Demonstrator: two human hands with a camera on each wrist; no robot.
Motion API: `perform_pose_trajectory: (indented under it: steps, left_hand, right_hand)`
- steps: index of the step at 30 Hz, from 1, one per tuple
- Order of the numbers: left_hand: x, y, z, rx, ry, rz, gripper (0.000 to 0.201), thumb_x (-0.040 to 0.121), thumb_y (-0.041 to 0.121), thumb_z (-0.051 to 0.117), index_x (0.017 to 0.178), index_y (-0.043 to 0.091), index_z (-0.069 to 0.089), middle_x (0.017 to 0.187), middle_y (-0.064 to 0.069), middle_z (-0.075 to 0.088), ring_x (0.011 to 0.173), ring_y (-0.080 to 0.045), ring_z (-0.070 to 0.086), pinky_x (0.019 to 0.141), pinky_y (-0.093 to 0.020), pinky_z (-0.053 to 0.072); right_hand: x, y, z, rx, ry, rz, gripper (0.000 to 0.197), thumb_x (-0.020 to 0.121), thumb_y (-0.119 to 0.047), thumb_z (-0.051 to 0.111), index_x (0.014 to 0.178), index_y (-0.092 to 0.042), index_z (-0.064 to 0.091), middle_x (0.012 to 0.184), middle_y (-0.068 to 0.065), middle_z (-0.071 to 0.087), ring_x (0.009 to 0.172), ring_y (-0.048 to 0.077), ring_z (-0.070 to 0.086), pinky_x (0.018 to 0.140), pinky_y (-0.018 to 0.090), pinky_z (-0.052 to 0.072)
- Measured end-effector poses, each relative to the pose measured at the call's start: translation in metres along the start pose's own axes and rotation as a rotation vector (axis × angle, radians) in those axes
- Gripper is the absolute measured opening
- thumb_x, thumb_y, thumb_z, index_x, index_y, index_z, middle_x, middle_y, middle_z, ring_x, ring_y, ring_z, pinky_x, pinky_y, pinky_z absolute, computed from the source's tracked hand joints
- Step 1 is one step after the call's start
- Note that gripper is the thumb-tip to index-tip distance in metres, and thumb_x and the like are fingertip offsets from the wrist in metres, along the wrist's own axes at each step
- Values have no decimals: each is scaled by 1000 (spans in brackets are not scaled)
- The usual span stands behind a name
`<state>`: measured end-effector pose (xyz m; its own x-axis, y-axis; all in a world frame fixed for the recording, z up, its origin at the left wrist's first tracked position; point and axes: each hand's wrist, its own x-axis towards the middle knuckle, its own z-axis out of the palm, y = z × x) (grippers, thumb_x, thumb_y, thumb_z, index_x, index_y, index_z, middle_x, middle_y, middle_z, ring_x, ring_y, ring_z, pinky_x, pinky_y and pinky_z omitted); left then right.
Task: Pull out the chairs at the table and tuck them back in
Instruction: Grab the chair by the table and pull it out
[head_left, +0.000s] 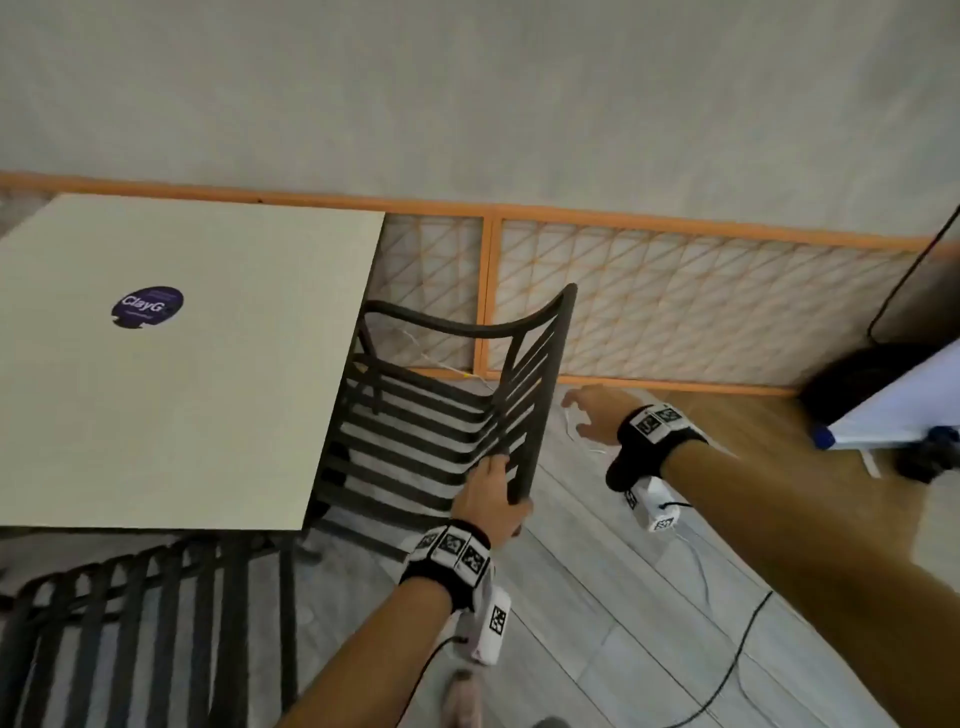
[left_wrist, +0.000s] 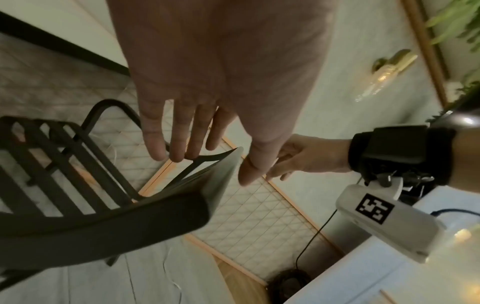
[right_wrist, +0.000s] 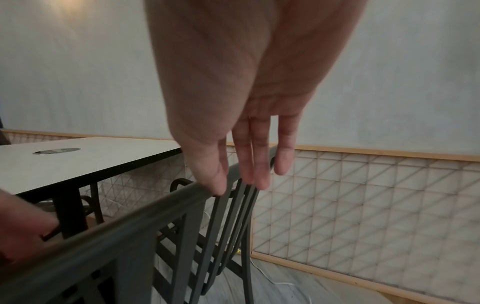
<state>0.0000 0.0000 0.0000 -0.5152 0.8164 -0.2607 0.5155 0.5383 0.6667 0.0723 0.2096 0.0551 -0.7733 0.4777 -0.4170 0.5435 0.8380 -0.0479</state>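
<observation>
Steadily, left hand and right hand open-fingered against the chair back, I keep it square to the table.

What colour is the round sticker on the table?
The sticker is dark purple with white lettering; head view shows it best.

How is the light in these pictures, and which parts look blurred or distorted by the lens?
Head view: dim, flat light, no hard shadows; the right hand is slightly smeared. Left wrist view: the wide lens swells the left hand; the near chair is dark and blurred; a lamp glows. Right wrist view: a warm patch lights the wall; the table is fairly sharp.
</observation>
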Motion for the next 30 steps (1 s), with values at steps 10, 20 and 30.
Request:
perform_pose_trajectory:
  steps: [10,20,30]
  left_hand:
    - [75,11,18,-84,-335,-221,93,78,22,67,150,19,7,157,-9,20,142,-28,25,119,-38,25]
    - [93,29,40,-471,-191,-317,71,76,-9,50,140,15,29,130,-13,45,121,-25,46,106,-36,40]
    - [139,61,55,-529,-103,-353,70,74,-10,45,137,15,30,128,-13,42,118,-30,45,105,-44,41]
  right_hand:
    - [130,46,-3,-349,129,-242,60,83,-2,60,137,-24,44,150,10,35,141,31,27,112,48,30]
    - [210,74,-16,-593,60,-546,33,94,-24,50,119,-43,60,118,-3,65,116,27,49,105,42,30]
    - [257,99,-39,-697,80,-661,39,95,-25,46,123,-52,54,109,-3,65,111,24,50,102,40,29]
